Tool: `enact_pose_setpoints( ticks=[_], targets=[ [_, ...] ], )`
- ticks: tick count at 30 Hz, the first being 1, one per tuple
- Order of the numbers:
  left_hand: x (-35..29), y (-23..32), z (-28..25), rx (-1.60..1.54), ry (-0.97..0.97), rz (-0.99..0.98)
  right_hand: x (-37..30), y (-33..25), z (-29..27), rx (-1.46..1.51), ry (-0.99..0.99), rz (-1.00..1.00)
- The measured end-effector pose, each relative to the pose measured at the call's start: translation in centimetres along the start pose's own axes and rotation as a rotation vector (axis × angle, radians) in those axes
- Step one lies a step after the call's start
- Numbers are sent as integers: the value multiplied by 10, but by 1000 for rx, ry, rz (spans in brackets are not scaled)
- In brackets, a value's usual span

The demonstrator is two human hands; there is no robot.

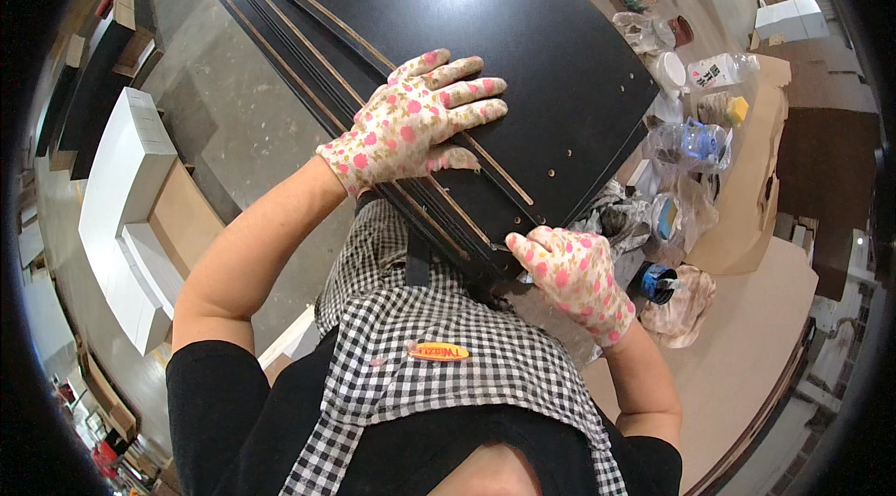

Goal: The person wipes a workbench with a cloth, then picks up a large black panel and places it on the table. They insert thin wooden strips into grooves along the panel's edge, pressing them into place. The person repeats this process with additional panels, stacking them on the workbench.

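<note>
My left hand (406,123), in a white glove with pink flowers, lies with its fingers stretched out over long narrow black strips with brown edges (501,177). These strips run slantwise along the near edge of a large black panel (532,57) with small holes near its right end. At the near right corner, by the strip ends, my right hand (574,277) wears a matching glove. Its fingers are curled closed, with thumb and forefinger pinched towards the strip ends. What they grip, if anything, is hidden from view.
Plastic bottles, one a jug with a blue lid (700,143), crowd the right side with crumpled plastic. Beside them lie torn cardboard (758,183), a dark blue cup (656,281) and a stained cloth (689,305). White boards (126,137) are stacked on the left.
</note>
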State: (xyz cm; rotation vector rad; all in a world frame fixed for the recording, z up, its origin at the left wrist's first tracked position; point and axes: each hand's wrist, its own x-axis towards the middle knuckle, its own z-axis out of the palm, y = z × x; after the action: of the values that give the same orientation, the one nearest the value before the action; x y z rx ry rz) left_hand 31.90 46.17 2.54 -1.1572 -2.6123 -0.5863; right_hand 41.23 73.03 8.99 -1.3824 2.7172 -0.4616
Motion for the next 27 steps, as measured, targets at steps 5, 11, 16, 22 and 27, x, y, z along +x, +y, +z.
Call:
enact_pose_setpoints(
  ticks=[5,11,16,22,27],
  targets=[
    [1,0,1,7,-7,8,5,3,5,-2,-97,20],
    [1,0,2,-5,7,2,-2,1,0,-33,-190,-9],
    [-1,0,1,1,5,1,-2,4,0,-23,-140,-27],
    [-1,0,3,1,10,7,-3,2,3,12,-172,19],
    [1,4,0,18,-37,-6,-15,-10,3,57,-165,152]
  ],
)
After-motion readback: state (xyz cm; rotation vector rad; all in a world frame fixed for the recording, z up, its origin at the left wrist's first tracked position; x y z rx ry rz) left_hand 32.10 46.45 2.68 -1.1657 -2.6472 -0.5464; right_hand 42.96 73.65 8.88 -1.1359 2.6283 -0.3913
